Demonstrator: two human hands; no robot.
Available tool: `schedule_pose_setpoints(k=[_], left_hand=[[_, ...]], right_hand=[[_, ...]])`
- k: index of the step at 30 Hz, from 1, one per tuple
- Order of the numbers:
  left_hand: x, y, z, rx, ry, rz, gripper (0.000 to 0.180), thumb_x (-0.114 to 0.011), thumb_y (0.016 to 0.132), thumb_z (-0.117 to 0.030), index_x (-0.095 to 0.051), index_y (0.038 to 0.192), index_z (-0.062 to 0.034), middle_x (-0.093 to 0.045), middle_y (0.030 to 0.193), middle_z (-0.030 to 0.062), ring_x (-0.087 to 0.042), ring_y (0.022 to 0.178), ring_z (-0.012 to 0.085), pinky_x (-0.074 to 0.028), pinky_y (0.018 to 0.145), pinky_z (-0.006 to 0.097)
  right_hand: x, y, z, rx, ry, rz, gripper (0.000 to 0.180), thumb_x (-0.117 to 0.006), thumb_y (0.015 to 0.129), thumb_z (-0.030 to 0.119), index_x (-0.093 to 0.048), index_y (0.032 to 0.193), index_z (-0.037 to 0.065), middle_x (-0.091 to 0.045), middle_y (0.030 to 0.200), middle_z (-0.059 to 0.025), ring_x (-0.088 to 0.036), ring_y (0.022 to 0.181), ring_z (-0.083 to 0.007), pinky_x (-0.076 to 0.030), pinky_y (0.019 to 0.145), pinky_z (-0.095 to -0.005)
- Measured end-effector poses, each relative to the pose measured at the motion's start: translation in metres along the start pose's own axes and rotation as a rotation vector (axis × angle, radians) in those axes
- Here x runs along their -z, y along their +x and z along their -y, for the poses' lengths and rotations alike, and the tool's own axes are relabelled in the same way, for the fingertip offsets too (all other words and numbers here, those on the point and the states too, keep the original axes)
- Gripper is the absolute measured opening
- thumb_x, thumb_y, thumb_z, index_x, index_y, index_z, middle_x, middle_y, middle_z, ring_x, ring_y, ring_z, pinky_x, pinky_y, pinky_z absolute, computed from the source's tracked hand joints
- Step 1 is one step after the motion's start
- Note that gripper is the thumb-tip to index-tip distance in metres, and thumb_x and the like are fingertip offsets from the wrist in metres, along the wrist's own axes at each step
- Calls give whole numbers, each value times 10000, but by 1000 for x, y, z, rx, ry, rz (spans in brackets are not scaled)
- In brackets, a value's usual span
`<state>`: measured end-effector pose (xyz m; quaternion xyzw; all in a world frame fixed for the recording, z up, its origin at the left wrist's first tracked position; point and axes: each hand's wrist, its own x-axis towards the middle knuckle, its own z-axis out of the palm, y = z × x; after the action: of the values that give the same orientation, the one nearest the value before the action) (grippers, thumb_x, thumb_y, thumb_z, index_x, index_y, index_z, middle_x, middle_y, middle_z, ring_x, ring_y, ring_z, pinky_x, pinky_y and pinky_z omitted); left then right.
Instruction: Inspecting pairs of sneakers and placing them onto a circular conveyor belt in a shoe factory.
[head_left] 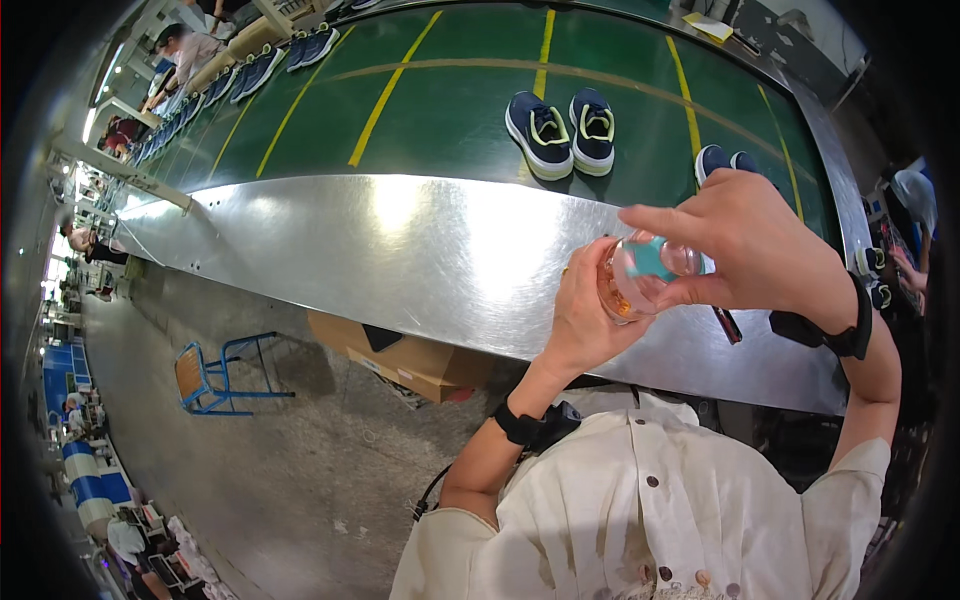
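My left hand [590, 315] is wrapped round a clear bottle [622, 285] with a teal patch and something orange low inside. My right hand [745, 240] grips the rounded see-through top of the same bottle between thumb and fingers, its index finger stretched out to the left. Both hands are above the metal ledge [440, 235]. Beyond them, a pair of navy sneakers [592, 135] with white soles and lime lining stands on the green conveyor belt [450, 120]. Another pair of navy sneakers [712, 160] is partly hidden behind my right hand.
A thin red and black object [728, 325] lies on the ledge below my right hand. More sneakers [257, 75] line the belt's far left, near another person [185, 55]. A blue-framed chair [215, 378] and cardboard box [430, 365] stand on the floor left of me.
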<state>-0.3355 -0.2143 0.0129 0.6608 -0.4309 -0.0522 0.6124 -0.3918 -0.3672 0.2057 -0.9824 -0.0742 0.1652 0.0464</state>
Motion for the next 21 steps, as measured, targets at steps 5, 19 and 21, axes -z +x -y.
schedule_pose_setpoints(k=[5, 19, 21], left_hand=[[-2, -3, 0, 3, -47, -27, 866, -830, 636, -131, -320, 1323, -2, -508, 1180, 145, -554, 1095, 256, -464, 903, 359], [-3, -7, -3, 53, -3, -8, 850, -818, 645, -119, -310, 1318, -7, -490, 1216, 149, -526, 1143, 258, -447, 934, 365], [-3, -8, -3, 39, 10, -25, 863, -820, 644, -126, -302, 1324, -7, -479, 1229, 151, -532, 1131, 260, -448, 934, 364]], right_hand=[[1, 1, 4, 298, -38, -352, 701, -800, 607, 334, -555, 1226, 116, -577, 1174, -137, -601, 919, -302, -471, 720, -371], [-3, -5, 5, 196, -20, -217, 604, -787, 613, 162, -584, 1181, 138, -636, 994, -98, -627, 864, -273, -462, 727, -379], [-3, -6, 5, 89, -21, -199, 574, -781, 624, 170, -591, 1165, 134, -643, 930, -79, -630, 821, -262, -455, 699, -373]])
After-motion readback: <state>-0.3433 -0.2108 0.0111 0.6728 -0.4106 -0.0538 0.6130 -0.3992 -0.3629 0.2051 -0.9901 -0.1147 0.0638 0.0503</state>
